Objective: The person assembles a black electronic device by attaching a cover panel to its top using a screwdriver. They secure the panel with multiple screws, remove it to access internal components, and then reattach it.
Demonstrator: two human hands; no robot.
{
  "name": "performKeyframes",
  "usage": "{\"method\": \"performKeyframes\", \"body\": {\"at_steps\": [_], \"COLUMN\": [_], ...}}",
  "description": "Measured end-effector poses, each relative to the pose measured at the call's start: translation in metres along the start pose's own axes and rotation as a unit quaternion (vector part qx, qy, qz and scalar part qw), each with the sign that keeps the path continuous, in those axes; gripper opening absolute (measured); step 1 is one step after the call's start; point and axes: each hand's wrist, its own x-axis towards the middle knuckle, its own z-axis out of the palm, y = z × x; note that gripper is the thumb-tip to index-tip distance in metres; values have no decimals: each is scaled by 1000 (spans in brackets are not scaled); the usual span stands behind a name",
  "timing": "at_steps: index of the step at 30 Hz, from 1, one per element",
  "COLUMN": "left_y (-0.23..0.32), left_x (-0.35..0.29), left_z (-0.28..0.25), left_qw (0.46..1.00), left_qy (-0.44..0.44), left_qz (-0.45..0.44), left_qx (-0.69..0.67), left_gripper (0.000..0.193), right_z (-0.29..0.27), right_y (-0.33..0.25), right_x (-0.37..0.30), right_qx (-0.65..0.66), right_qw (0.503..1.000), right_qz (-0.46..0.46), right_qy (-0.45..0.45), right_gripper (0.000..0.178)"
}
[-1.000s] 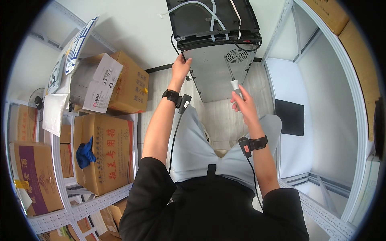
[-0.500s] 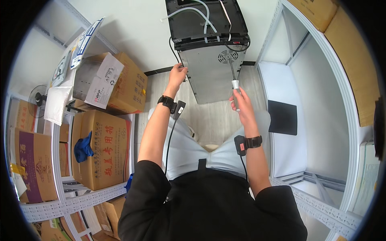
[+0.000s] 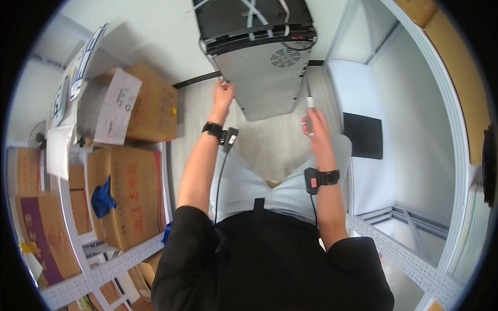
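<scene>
the left hand (image 3: 224,95) is gripping the grey appliance's (image 3: 262,78) panel edge, fingers curled shut on it. the right hand (image 3: 314,124) is pinching a white screwdriver (image 3: 310,108), tip aimed just below that panel; bracing the panel firmly is probably helping the tool seat squarely

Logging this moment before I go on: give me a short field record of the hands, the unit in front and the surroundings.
left hand: raised to the left lower corner of the grey panel, touching it
right hand: holds a slim white-tipped tool, tip pointing up near the panel's right edge
appliance: dark body, grey metal panel with round fan vent, white tubes on top
wrists: black bands with cables
left side: cardboard boxes on white shelving, blue cloth
</scene>
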Motion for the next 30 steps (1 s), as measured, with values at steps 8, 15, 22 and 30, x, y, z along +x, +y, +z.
{"method": "performKeyframes", "body": {"at_steps": [8, 15, 22, 30], "left_y": [-5, 7, 25, 32], "left_x": [-6, -7, -8, 12], "left_z": [-2, -17, -15, -29], "left_qw": [994, 946, 942, 937], "left_qy": [25, 0, -51, -129], "left_qz": [-36, -44, 32, 35], "left_qx": [-103, -321, -330, -324], "left_gripper": [55, 55, 52, 47], "right_z": [13, 73, 141, 170], "right_y": [-2, 29, 50, 54], "right_x": [-12, -1, 17, 32], "right_qx": [-46, -115, -163, -169], "right_qw": [996, 986, 979, 978], "right_qz": [33, 44, 16, 16], "right_qy": [-63, -112, -125, -117], "right_gripper": [39, 44, 37, 39]}}
